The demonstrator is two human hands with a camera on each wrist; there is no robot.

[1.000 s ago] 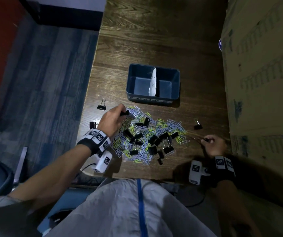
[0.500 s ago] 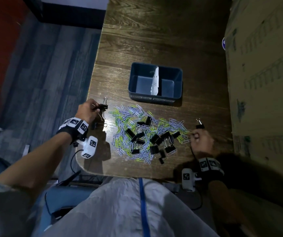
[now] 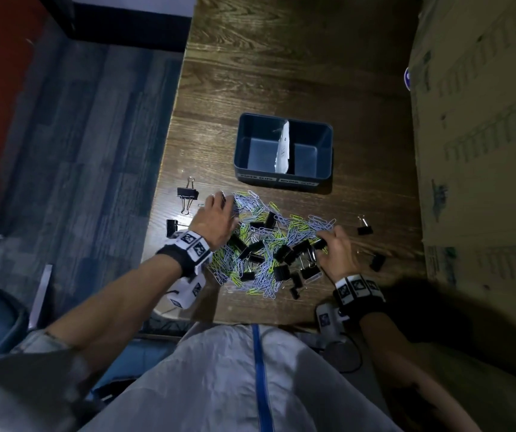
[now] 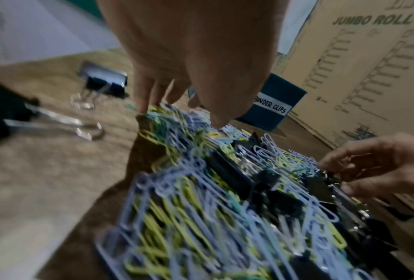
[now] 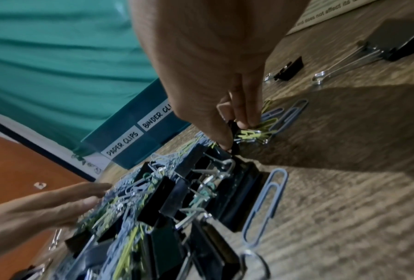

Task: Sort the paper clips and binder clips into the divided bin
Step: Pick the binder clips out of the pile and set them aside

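Binder clips (image 3: pixel 188 193) lie apart at the tabletop's (image 3: pixel 281 73) 9 o'clock edge. Left hand (image 3: pixel 214 221), grip spread, is laid on the paper-clip pile (image 3: pixel 259 251). Right hand (image 3: pixel 337 252), at 3 o'clock, pinches a black binder clip (image 5: pixel 233 128). The divided bin (image 3: pixel 283 179) stands at 12 o'clock.

Table (image 3: pixel 281 73): dark brown wood, streaked grain. Divided bin (image 3: pixel 283 177): dark blue, white divider sheet inside; two white labels with black hand-style lettering on the front wall. Paper clips (image 3: pixel 300 226): pale lavender-blue mixed with yellow-green, a few teal ones. Binder clips (image 3: pixel 283 271): black bodies, silver wire handles. Cardboard box (image 3: pixel 481 151): tan, dark green print. Floor (image 3: pixel 79 135): grey-blue planks. Wrist bands (image 3: pixel 194 244): black, with white tags bearing black square-code patterns. Garment (image 3: pixel 234 385): light grey, one blue stripe.
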